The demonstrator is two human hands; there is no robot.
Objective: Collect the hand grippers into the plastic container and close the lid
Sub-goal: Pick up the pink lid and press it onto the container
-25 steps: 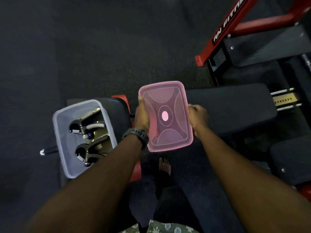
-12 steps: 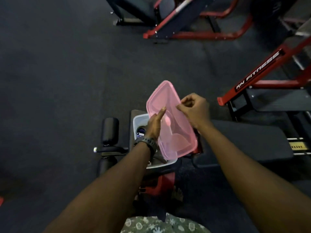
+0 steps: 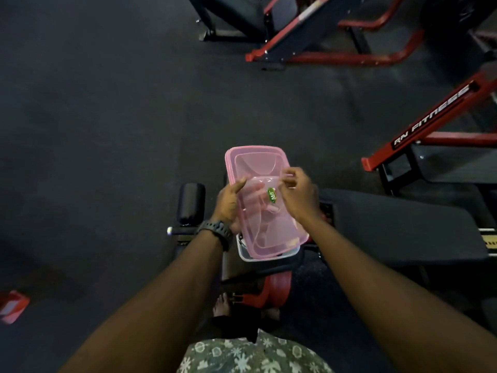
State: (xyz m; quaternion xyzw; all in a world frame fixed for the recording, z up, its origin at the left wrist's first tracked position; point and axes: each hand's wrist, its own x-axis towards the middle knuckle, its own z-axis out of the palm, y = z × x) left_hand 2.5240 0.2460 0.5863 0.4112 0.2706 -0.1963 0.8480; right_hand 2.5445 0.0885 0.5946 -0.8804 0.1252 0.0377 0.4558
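The pink lid (image 3: 265,211) hovers tilted over the plastic container (image 3: 269,255) on the bench (image 3: 390,224). Left hand (image 3: 228,203) clamps its edge; right hand (image 3: 297,196) pinches the opposite edge. Misaligned, it could fail to seat.

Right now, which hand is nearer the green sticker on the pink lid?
Right. The right hand sits beside the green sticker, fingers pinching just above it. The left hand grips the pink lid's left edge, farther away.
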